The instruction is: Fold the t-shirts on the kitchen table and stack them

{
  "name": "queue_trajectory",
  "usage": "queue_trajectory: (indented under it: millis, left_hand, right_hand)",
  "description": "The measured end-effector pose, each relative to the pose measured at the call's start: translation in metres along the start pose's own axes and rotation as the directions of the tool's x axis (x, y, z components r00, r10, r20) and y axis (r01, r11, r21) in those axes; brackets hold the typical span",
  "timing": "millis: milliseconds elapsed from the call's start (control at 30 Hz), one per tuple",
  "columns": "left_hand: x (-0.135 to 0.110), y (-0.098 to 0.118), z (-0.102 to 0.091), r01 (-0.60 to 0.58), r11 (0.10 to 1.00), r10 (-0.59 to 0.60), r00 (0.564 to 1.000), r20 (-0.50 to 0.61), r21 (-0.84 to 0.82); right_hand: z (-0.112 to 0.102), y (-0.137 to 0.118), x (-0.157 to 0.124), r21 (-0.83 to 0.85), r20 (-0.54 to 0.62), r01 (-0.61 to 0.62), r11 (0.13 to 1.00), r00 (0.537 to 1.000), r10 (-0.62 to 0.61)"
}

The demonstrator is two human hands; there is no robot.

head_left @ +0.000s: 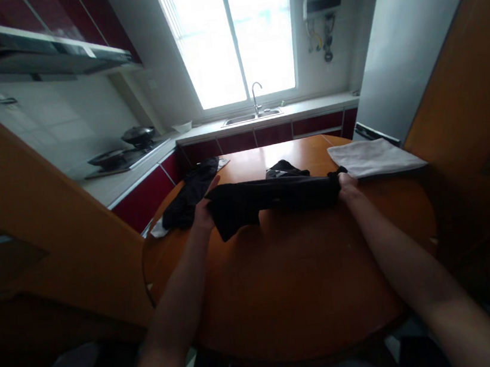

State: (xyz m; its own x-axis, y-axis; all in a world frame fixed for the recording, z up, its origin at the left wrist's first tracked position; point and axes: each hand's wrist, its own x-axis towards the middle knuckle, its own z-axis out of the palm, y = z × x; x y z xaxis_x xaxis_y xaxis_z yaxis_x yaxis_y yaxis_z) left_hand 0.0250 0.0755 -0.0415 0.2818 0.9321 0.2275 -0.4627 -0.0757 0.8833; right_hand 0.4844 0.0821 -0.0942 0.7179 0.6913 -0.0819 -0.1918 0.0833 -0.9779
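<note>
A black garment [274,199] lies stretched across the middle of the round orange wooden table [293,273]. My left hand [204,213] grips its left end, thumb up, fingers closed on the cloth. My right hand [345,186] pinches the garment's right end. Both forearms reach forward over the table from the near edge.
A second dark garment [188,198] is heaped at the table's left edge. A small black item [286,169] lies behind the held garment. A folded white cloth [374,157] rests at the right. Beyond are a counter with a sink [254,116], a stove [126,151] and a fridge [407,42].
</note>
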Motion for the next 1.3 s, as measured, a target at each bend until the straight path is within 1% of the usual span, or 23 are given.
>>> queue_trajectory:
  millis: [67, 133, 167, 200, 233, 300, 333, 367, 433, 467, 533, 600, 667, 700, 767, 900, 933, 1000, 1067, 1133, 1200, 1233, 1300]
  left_hand:
    - [-0.007, 0.002, -0.01, 0.095, 0.995, -0.097, 0.988, 0.121, 0.025]
    - [-0.01, 0.003, -0.017, 0.185, 0.979, -0.199, 0.948, 0.249, 0.08]
    - [-0.01, 0.004, -0.017, 0.211, 0.971, -0.236, 0.925, 0.3, 0.113]
    - [-0.008, 0.003, -0.015, 0.225, 0.962, -0.264, 0.906, 0.331, 0.151]
    - [-0.005, 0.0, -0.011, 0.229, 0.953, -0.287, 0.895, 0.341, 0.199]
    - [0.003, -0.011, 0.002, 0.208, 0.915, -0.313, 0.907, 0.281, 0.347]
    - [0.008, -0.02, 0.011, 0.175, 0.869, -0.3, 0.93, 0.212, 0.463]
    - [0.012, -0.032, 0.02, 0.137, 0.801, -0.263, 0.955, 0.137, 0.582]
    - [0.018, -0.059, 0.038, 0.06, 0.608, -0.129, 0.991, 0.024, 0.792]
    - [0.019, -0.073, 0.046, 0.046, 0.551, -0.094, 0.996, 0.007, 0.833]
    - [0.015, -0.095, 0.061, -0.001, 0.466, -0.055, 0.998, 0.03, 0.885]
    - [0.008, -0.109, 0.074, -0.105, 0.355, -0.037, 0.991, 0.126, 0.929]
    - [0.0, -0.113, 0.085, -0.249, 0.214, -0.037, 0.964, 0.263, 0.944]
    - [-0.004, -0.113, 0.09, -0.311, 0.17, -0.046, 0.945, 0.323, 0.935]
    - [-0.009, -0.111, 0.097, -0.379, 0.183, -0.079, 0.914, 0.398, 0.907]
    - [-0.011, -0.109, 0.104, -0.352, 0.4, -0.151, 0.886, 0.439, 0.846]
    - [-0.01, -0.108, 0.104, -0.345, 0.428, -0.162, 0.88, 0.446, 0.836]
    - [-0.008, -0.107, 0.102, -0.357, 0.41, -0.169, 0.875, 0.454, 0.839]
    - [-0.004, -0.101, 0.095, -0.359, 0.321, -0.158, 0.892, 0.423, 0.877]
    - [0.003, -0.091, 0.083, -0.299, 0.185, -0.105, 0.941, 0.322, 0.936]
    - [0.01, -0.077, 0.068, -0.166, 0.038, 0.008, 0.986, 0.166, 0.985]
    - [0.012, -0.069, 0.06, -0.085, -0.023, 0.077, 0.993, 0.086, 0.996]
    - [0.015, -0.054, 0.048, 0.053, -0.106, 0.204, 0.978, -0.03, 0.993]
  right_hand:
    - [-0.008, -0.005, 0.0, -0.165, -0.069, -0.001, 0.986, 0.998, -0.011]
    - [-0.016, -0.01, -0.003, -0.312, -0.114, -0.003, 0.95, 0.993, -0.034]
    - [-0.018, -0.013, -0.006, -0.416, -0.121, 0.025, 0.909, 0.989, -0.083]
    - [-0.02, -0.014, -0.01, -0.538, -0.114, 0.081, 0.839, 0.979, -0.168]
    - [-0.019, -0.015, -0.015, -0.659, -0.076, 0.162, 0.734, 0.957, -0.279]
    - [-0.013, -0.013, -0.026, -0.807, 0.122, 0.367, 0.462, 0.87, -0.478]
    - [-0.007, -0.01, -0.032, -0.809, 0.253, 0.474, 0.348, 0.815, -0.522]
    - [0.0, -0.007, -0.038, -0.772, 0.371, 0.57, 0.282, 0.764, -0.527]
    - [0.013, 0.003, -0.049, -0.681, 0.558, 0.699, 0.218, 0.689, -0.463]
    - [0.018, 0.009, -0.054, -0.649, 0.624, 0.733, 0.203, 0.666, -0.408]
    - [0.025, 0.018, -0.06, -0.622, 0.704, 0.758, 0.198, 0.652, -0.283]
    - [0.027, 0.023, -0.064, -0.622, 0.735, 0.756, 0.205, 0.654, -0.18]
    - [0.028, 0.023, -0.066, -0.646, 0.722, 0.736, 0.201, 0.675, -0.151]
    - [0.028, 0.022, -0.066, -0.659, 0.71, 0.726, 0.197, 0.687, -0.155]
    - [0.028, 0.019, -0.067, -0.677, 0.691, 0.71, 0.196, 0.704, -0.162]
    - [0.028, 0.017, -0.069, -0.666, 0.695, 0.712, 0.221, 0.7, -0.164]
    - [0.027, 0.018, -0.07, -0.656, 0.701, 0.72, 0.228, 0.692, -0.169]
    - [0.027, 0.019, -0.069, -0.631, 0.717, 0.738, 0.239, 0.673, -0.183]
    - [0.026, 0.02, -0.069, -0.619, 0.723, 0.747, 0.242, 0.663, -0.194]
    - [0.026, 0.019, -0.069, -0.62, 0.718, 0.746, 0.242, 0.664, -0.207]
    - [0.027, 0.017, -0.07, -0.625, 0.702, 0.74, 0.25, 0.672, -0.234]
    - [0.028, 0.015, -0.072, -0.619, 0.699, 0.742, 0.258, 0.67, -0.251]
    - [0.031, 0.012, -0.078, -0.58, 0.719, 0.766, 0.278, 0.642, -0.267]
